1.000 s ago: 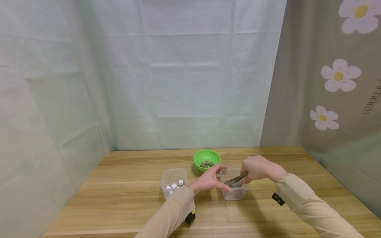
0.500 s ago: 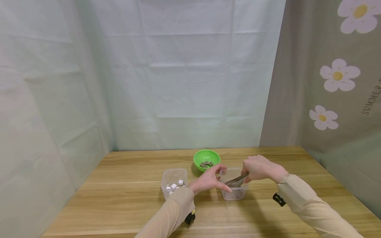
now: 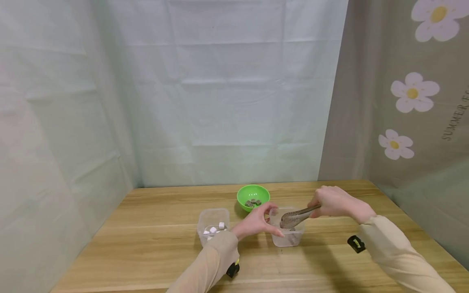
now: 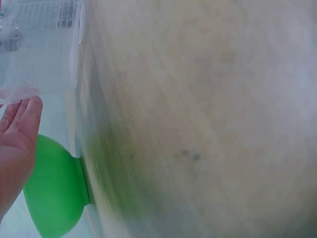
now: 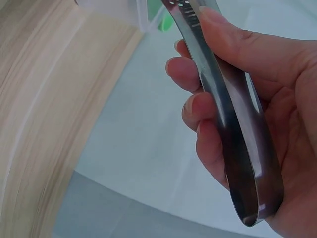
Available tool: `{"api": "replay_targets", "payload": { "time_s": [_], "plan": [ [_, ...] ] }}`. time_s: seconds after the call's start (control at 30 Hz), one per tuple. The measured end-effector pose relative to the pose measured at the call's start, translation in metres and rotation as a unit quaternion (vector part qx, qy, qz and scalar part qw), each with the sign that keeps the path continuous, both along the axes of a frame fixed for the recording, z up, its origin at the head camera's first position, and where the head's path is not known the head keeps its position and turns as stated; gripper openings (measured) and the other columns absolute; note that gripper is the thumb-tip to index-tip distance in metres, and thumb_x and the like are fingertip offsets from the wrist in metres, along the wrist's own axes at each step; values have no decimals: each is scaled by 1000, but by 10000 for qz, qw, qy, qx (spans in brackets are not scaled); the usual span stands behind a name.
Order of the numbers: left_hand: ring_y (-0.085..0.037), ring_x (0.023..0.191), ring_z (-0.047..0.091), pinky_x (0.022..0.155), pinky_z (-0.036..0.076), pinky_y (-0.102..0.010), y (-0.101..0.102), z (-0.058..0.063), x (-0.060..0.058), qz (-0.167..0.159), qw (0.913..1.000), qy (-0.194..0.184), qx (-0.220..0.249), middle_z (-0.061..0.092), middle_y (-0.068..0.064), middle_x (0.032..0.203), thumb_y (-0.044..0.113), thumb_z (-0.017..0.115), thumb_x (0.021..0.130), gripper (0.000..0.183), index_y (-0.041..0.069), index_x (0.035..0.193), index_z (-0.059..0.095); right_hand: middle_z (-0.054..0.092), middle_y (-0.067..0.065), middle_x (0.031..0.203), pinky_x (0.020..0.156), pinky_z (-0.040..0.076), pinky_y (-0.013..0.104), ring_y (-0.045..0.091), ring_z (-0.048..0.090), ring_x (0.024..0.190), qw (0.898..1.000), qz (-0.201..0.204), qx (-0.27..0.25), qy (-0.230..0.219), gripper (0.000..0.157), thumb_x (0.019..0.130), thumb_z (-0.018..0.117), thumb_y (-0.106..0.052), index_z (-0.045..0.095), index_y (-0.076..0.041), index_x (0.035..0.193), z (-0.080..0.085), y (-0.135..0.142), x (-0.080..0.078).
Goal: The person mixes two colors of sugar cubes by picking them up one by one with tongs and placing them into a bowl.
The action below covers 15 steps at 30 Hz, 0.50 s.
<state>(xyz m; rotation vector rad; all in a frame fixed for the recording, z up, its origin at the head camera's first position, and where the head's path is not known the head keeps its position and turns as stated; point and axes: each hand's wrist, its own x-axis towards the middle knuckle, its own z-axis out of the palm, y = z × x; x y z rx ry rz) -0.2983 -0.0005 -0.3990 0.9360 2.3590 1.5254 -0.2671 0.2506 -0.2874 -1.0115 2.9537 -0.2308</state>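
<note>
My right hand (image 3: 335, 201) grips metal tongs (image 5: 225, 114) with perforated ends, thumb on one arm and fingers curled round the other. The tongs slope down to the left, their tips over the right-hand clear plastic container (image 3: 286, 241). A small dark bit shows at the tips; whether it is pinched I cannot tell. Some dark pieces show inside that container, blurred by its wall. My left hand (image 3: 256, 223) holds the container from its left, thumb at the front and fingers at the back. The left wrist view shows the fingertips touching the container's wall (image 4: 44, 59).
Behind the left hand stands a green bowl (image 3: 253, 190) with several grey-brown pieces (image 3: 253, 202) in it. Another clear container (image 3: 213, 213) with several white cubes (image 3: 213, 230) sits left, partly behind the left forearm. All stand on a wooden table (image 3: 154, 244) before hanging cloth.
My right hand has moved up and to the right, lifting the tongs from inside the container to about its rim. My left hand has stayed on the container.
</note>
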Motion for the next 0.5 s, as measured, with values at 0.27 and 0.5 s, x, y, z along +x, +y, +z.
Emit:
{"api": "replay_targets", "payload": {
  "time_s": [0.27,0.5],
  "plan": [
    [-13,103,47,83,41,-27,-1,-1,-1,-13,10000,0,7,50,2,118,24,85,61,78,9,127,46,57,-16,71,47,35,26,5,41,55,9996,-219,-192,-44,18,74,73,-32,74,-19,87,7,13,4],
    [-14,105,46,83,41,-26,-1,0,0,12,10000,14,-6,50,2,119,24,85,61,79,9,127,46,65,-4,83,48,38,28,4,48,53,9977,-608,-300,-84,33,73,72,-36,73,-11,95,17,20,4]
  ]
}}
